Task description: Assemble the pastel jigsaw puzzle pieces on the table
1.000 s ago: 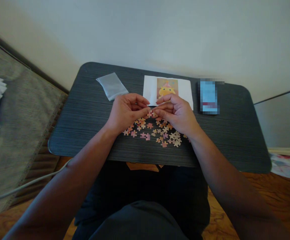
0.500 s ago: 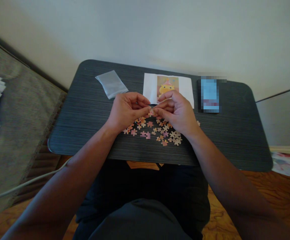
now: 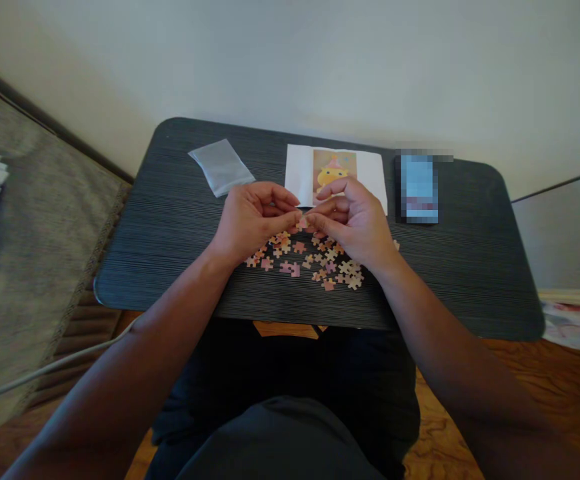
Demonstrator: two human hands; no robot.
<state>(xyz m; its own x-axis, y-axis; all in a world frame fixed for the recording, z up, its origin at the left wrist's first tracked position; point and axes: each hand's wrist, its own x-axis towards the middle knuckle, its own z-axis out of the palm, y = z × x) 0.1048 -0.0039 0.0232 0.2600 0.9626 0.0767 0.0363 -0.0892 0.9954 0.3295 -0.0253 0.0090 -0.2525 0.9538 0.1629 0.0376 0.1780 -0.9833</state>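
Observation:
My left hand [image 3: 253, 219] and my right hand [image 3: 355, 220] meet fingertip to fingertip above a dark striped table [image 3: 170, 220]. Both are closed in a pinch on small pink-orange jigsaw pieces [image 3: 302, 223] held between them. Below the hands lies a loose scatter of several jigsaw pieces [image 3: 310, 263], pink, orange and cream. Just behind my fingers lies a white sheet with a picture of a yellow chick [image 3: 334, 171].
A clear plastic bag [image 3: 221, 167] lies at the table's back left. A blue card or box [image 3: 419, 189] lies at the back right. A grey couch arm [image 3: 30, 253] stands to the left, a cable [image 3: 45, 370] runs beside it, and a wall is behind.
The hands have stayed pinched together on the small pieces, with only slight finger shifts. The view has tilted a little.

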